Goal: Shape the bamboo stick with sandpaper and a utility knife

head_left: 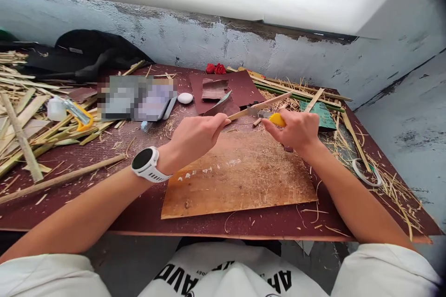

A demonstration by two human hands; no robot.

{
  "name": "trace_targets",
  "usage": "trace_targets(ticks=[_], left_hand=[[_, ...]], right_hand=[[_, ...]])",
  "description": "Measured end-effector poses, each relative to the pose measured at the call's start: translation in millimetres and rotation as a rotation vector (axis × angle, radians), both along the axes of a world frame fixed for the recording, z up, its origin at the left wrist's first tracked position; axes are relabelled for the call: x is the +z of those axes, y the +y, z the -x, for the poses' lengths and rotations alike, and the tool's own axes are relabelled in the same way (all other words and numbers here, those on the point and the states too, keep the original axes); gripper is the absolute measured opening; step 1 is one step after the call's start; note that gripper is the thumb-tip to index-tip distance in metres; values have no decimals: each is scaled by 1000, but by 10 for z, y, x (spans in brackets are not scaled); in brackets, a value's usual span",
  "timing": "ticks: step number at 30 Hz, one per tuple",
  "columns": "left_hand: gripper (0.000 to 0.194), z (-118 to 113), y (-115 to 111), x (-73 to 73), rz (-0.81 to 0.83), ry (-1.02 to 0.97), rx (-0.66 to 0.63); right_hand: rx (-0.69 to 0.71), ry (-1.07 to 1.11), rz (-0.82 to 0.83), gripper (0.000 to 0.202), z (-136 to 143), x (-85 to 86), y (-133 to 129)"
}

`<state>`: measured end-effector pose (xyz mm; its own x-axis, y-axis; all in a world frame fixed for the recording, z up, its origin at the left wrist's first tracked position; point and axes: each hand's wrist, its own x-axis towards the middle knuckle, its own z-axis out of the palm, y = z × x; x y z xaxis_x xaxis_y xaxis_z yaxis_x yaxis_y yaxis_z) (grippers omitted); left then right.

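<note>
Okay, so way over left on the table (272, 225) was a messy heap of split sticks (21, 139), with what looked like a second cutter (83, 120) lying against it, probably parked there so nothing crowded the elbows. Mid-table sat a flat board (240, 176), I'd guess to spare the surface from nicks. The left hand (200, 134) had the near end of a thin wooden strip (273, 100) pinched in its fingers; the strip slanted up and rightward, likely so most of it stuck out free for the blade (252, 110), which seemed to rest against it. The right hand (301, 127), apart from the left, was wrapped around the yellow knife handle (277, 119), presumably for control. Furthest right: a green sheet (318, 113), then a tape roll (369, 183) among shavings.
</note>
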<state>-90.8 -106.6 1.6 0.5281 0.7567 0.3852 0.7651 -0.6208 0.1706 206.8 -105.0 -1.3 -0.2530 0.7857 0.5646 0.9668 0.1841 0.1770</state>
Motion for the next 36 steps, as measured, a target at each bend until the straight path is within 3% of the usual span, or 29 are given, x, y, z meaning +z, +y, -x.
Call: trace_targets(ticks=[4, 11, 18, 23, 30, 32, 36], left_hand=[[32, 16, -19, -98, -119, 24, 39], [26, 21, -25, -134, 159, -332, -130], [27, -66, -122, -169, 244, -374, -126], [29, -59, -175, -58, 293, -336, -73], [38, -13, -57, 180, 607, -359, -168], [37, 10, -32, 188, 599, -319, -173], [33, 69, -18, 155, 406, -248, -196]], right_hand=[[94, 162, 63, 71, 52, -26, -27], [131, 201, 53, 68, 79, -62, -90], [44, 100, 8, 74, 244, -47, -182], [-9, 12, -40, 75, 169, -26, -122], [-8, -68, -14, 78, 7, -24, 14], [-3, -78, 11, 78, -1, -19, 22], [4, -98, 59, 78, -45, 11, 17]])
